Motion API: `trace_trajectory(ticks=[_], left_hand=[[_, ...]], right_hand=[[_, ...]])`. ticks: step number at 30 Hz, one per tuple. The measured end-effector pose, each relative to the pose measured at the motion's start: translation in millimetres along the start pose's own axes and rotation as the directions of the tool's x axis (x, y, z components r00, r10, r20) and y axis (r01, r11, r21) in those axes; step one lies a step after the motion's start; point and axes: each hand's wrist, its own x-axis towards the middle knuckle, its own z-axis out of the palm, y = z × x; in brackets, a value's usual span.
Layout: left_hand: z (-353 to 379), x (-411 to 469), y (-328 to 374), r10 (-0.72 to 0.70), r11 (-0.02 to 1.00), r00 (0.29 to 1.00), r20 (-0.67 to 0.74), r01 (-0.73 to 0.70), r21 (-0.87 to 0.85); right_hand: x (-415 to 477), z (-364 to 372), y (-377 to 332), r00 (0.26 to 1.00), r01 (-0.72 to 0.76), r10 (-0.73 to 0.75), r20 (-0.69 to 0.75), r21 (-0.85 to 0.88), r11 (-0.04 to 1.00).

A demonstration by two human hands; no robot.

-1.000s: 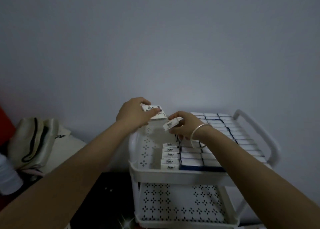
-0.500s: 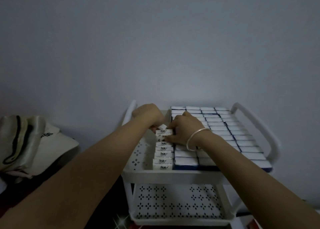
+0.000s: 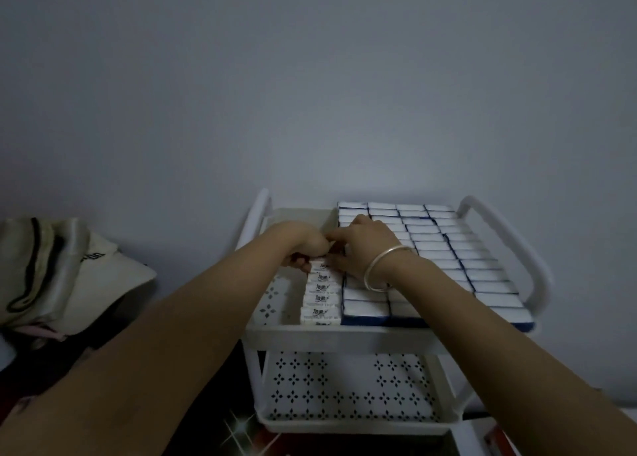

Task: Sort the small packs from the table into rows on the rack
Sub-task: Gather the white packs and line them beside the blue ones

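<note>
The white rack's top shelf [image 3: 344, 335] carries several full rows of white-and-blue small packs [image 3: 455, 248] on its right side. At the left of them runs a shorter row of printed small packs [image 3: 321, 298]. Both hands meet at the far end of this short row. My left hand [image 3: 301, 245] is curled, its fingertips against the farthest pack [image 3: 319, 266] from the left. My right hand [image 3: 367, 245], with a silver bangle on the wrist, pinches the same end of the row from the right. What lies between the two hands is hidden.
The rack has white handles at its left [image 3: 256, 214] and right [image 3: 506, 235] and a perforated lower shelf [image 3: 344, 390]. A cream bag [image 3: 51, 266] lies on the dark table at the left. A grey wall stands behind.
Both hands came down from above the shelf, each with a pack, to the far end of the short row. The view shifted a little to the left.
</note>
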Motion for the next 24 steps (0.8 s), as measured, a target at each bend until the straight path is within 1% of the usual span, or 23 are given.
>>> trace_trajectory(ticks=[2,4,7,9,11,13,14,15,16,17,18,20,21,22,24], left_hand=[[2.2,-4.1,-2.7,-0.009,0.998,1.000,-0.005,0.009,-0.057],[2.4,-10.3,-4.3,-0.031,0.997,1.000,-0.004,0.030,-0.073],[1.7,-21.8,-6.7,-0.032,0.994,0.997,-0.072,0.024,-0.105],[0.6,-37.8,-7.3,0.029,0.993,0.988,-0.149,-0.045,-0.106],[-1.4,-58.1,-6.4,0.141,0.985,0.960,-0.241,-0.161,-0.065],[-5.7,-83.1,-6.0,0.235,0.957,0.915,-0.328,-0.277,-0.089],[-6.8,-96.9,-15.3,0.258,0.929,0.897,-0.359,-0.332,-0.164],[-6.3,-111.2,-31.3,0.269,0.888,0.883,-0.385,-0.382,-0.255],[-6.0,-125.2,-47.8,0.270,0.847,0.865,-0.423,-0.423,-0.323],[-2.7,-137.1,-71.4,0.248,0.806,0.852,-0.462,-0.446,-0.388],[2.3,-146.8,-96.7,0.222,0.766,0.841,-0.493,-0.463,-0.445],[22.1,-160.8,-152.8,0.136,0.699,0.833,-0.536,-0.463,-0.544],[37.3,-163.5,-183.8,0.058,0.683,0.833,-0.551,-0.436,-0.587],[54.9,-164.1,-212.6,-0.039,0.673,0.828,-0.559,-0.392,-0.627],[100.5,-160.0,-269.0,-0.254,0.647,0.803,-0.539,-0.272,-0.712]], right_hand=[[0.5,-1.3,-2.3,1.000,-0.019,0.019,0.005,-0.012,1.000],[2.9,0.1,-4.1,0.999,-0.034,0.034,0.009,-0.022,0.999],[7.1,6.6,-7.6,0.999,-0.014,0.019,0.034,-0.130,0.991],[10.7,9.9,-9.5,0.999,-0.025,0.030,0.023,-0.195,0.980],[11.2,6.4,-14.5,0.997,-0.080,0.077,-0.021,-0.237,0.968],[3.1,-6.3,-21.9,0.983,-0.137,0.107,-0.148,-0.208,0.968],[-4.4,-11.5,-31.7,0.972,-0.140,0.105,-0.209,-0.156,0.978],[-14.0,-14.7,-44.7,0.962,-0.119,0.099,-0.256,-0.063,0.991],[-26.3,-18.8,-56.8,0.954,-0.082,0.097,-0.284,0.064,0.995],[-39.5,-19.3,-71.4,0.958,-0.032,0.089,-0.273,0.208,0.978],[-52.0,-19.3,-86.5,0.973,0.022,0.062,-0.222,0.355,0.935],[-72.5,-10.5,-118.8,0.994,0.110,-0.091,-0.061,0.577,0.809],[-78.4,1.6,-135.8,0.983,0.130,-0.183,0.020,0.633,0.763],[-82.2,15.6,-151.4,0.961,0.137,-0.259,0.091,0.658,0.741],[-83.8,50.8,-179.7,0.914,0.143,-0.354,0.199,0.658,0.739]])
